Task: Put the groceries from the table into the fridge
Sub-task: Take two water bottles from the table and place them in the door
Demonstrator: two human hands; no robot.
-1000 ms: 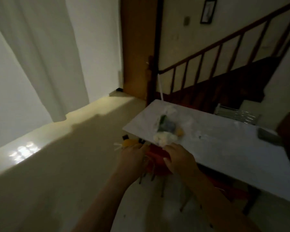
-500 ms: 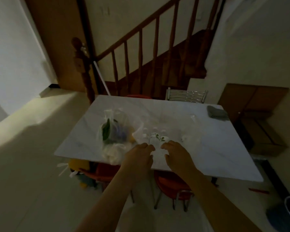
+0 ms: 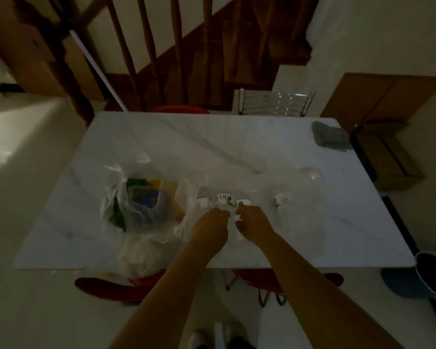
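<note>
Lower centre of frame: my left hand (image 3: 213,222) and right hand (image 3: 252,224) curl onto the small bottles (image 3: 223,199) (grip unclear, dim) on the table (image 3: 237,147); thin bag plastic (image 3: 186,210) could snag, toppling them.

White grey-veined marble desk (image 3: 237,147); on it a clear plastic bag (image 3: 136,205) showing green, blue, yellow; a grey cloth (image 3: 330,137) at its far corner.

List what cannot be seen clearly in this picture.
Head view:
- Fridge: not in view.
- Left hand and right hand: grip unclear, dim.
- White-capped bottles: bodies hidden by hands and clear plastic.
- Grocery bag: contents blurred.
- Blue bucket: cut by right edge.
</note>
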